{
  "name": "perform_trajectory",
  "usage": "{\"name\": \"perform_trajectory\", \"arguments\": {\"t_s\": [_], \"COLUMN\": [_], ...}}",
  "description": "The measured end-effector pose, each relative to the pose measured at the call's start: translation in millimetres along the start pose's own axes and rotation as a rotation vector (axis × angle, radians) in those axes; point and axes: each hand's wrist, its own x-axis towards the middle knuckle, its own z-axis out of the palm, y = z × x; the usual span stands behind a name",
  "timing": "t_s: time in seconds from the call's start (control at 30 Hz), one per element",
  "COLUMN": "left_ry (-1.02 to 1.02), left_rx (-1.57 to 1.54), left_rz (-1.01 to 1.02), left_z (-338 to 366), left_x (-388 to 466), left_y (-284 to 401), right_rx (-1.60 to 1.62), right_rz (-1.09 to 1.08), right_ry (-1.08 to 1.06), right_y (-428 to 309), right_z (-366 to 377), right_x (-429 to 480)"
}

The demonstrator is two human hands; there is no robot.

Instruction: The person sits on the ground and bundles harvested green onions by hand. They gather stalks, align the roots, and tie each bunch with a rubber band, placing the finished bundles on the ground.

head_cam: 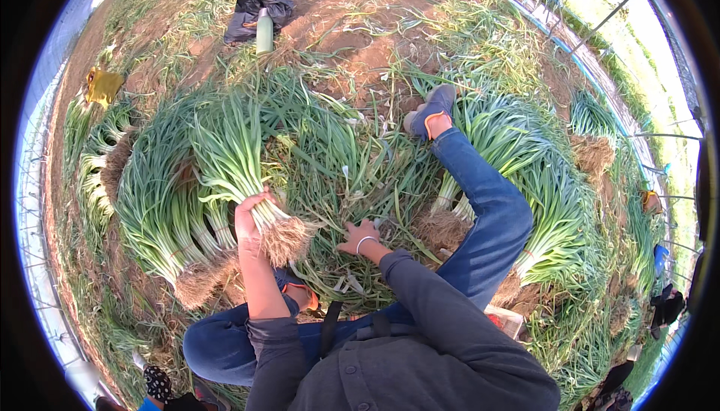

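Observation:
My left hand (251,214) is closed around the pale stems of a bunch of leafy green plants (236,158), likely garlic or leek greens, with its bushy brown roots at the lower right. My right hand (360,236), with a white band at the wrist, rests palm down with spread fingers on loose green leaves (332,186) between my legs. Just left of the held bunch lie several tied bunches (180,214), roots towards me. More bunches (529,186) lie beyond my bent right leg, some with a red tie.
A green bottle (264,31) stands by a black plastic bag (256,9) on the soil ahead. A yellow object (103,87) lies far left. Further bunches (593,152) lie far right near the metal-framed edge. Parts of other people (160,385) show at the lower left.

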Motion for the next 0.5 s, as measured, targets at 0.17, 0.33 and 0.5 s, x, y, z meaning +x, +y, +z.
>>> {"name": "perform_trajectory", "arguments": {"t_s": [0.17, 0.33, 0.5], "left_ry": [0.209, 0.056, 0.144], "left_rx": [-0.005, -0.325, -0.121], "left_rz": [-0.138, -0.147, -0.097], "left_z": [-96, -33, 4], "left_x": [21, 11, 14], "left_y": [-44, -28, -21], "right_rx": [-0.107, -0.051, 0.055], "right_rz": [-0.324, -0.303, 0.085], "right_ry": [-0.394, -0.273, 0.598], "right_y": [14, 30, 55], "right_z": [74, -13, -53], "right_x": [-48, -19, 55]}}
